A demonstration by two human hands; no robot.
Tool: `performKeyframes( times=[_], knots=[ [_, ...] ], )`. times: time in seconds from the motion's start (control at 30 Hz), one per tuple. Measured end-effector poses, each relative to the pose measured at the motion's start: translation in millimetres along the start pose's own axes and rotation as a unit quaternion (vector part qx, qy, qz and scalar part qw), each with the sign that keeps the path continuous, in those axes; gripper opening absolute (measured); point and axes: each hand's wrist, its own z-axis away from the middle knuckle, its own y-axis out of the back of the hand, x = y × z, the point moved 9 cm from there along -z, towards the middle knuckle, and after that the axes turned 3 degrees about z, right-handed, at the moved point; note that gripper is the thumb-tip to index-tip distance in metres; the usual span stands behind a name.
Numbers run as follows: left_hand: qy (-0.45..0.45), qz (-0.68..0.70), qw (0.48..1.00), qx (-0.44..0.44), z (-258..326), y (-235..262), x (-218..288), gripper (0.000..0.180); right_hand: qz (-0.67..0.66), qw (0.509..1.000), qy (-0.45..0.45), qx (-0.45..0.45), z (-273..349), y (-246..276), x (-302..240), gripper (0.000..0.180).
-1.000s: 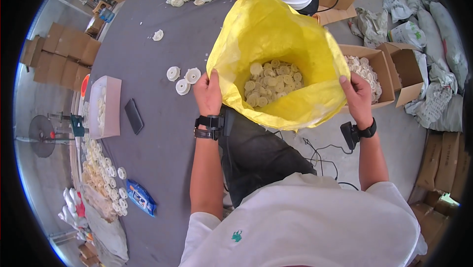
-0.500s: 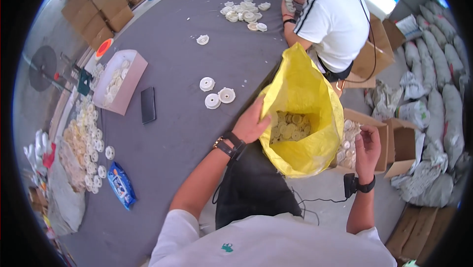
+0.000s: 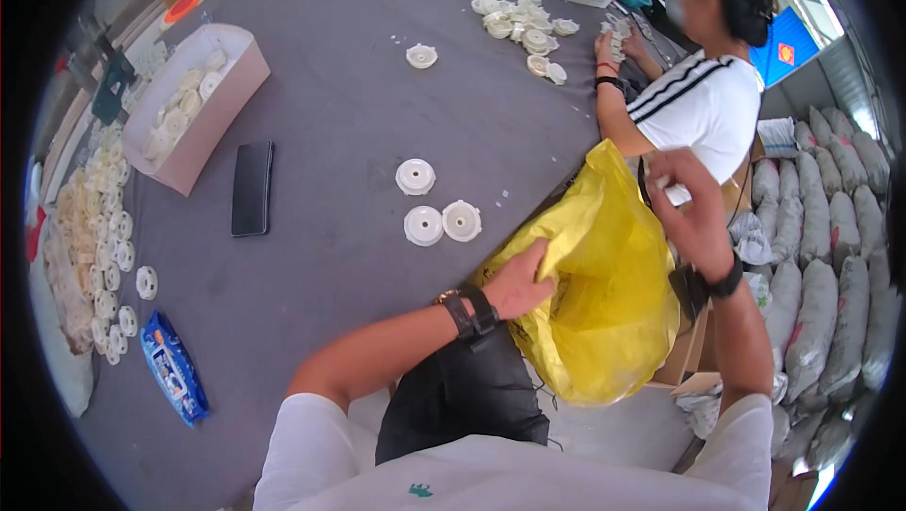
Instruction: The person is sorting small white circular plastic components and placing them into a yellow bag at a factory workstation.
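Note:
A large yellow woven bag hangs at the table's edge in front of me, its mouth gaping upward. My left hand is closed on the near left part of its rim, bunching the material. Raised by the bag's right side, my right hand has bent fingers with a gap to the thumb, and nothing shows in it. What lies inside the bag is hidden by its folds. Left of the bag, three white round plastic parts rest on the grey-covered table.
At left are a pink box of white parts, a black phone, a blue wipes pack and many loose parts. A parts pile lies beside a co-worker. Stacked sacks stand at right.
My right hand has risen from beside the cardboard box to the bag's right side. The bag's mouth has narrowed, and the round parts seen inside are now hidden. My view has shifted.

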Motion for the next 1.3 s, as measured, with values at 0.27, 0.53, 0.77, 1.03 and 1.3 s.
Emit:
performKeyframes(
  times=[0.27,0.53,0.77,1.03,1.3],
  knots=[
    [0.05,-0.017,0.996,-0.068,0.7,0.9,11.0,0.06,0.041,0.992,-0.038,-0.115,-177.8,-174.3,135.5,0.035],
    [0.068,-0.012,0.995,-0.074,0.6,6.8,10.9,0.048,0.018,0.988,0.115,-0.105,-265.9,-319.7,51.7,0.064],
    [0.056,-0.016,0.997,-0.047,-1.6,10.7,10.1,0.045,-0.087,0.991,-0.032,-0.099,-276.0,-351.9,41.0,0.068],
    [0.052,-0.04,0.996,-0.061,-2.8,6.7,8.1,0.052,-0.272,0.954,0.127,-0.023,-219.3,-249.4,-66.1,0.075],
    [0.057,-0.044,0.995,-0.063,0.4,11.0,9.5,0.049,-0.065,0.991,0.002,-0.121,-193.6,-269.5,43.5,0.053]
  ],
)
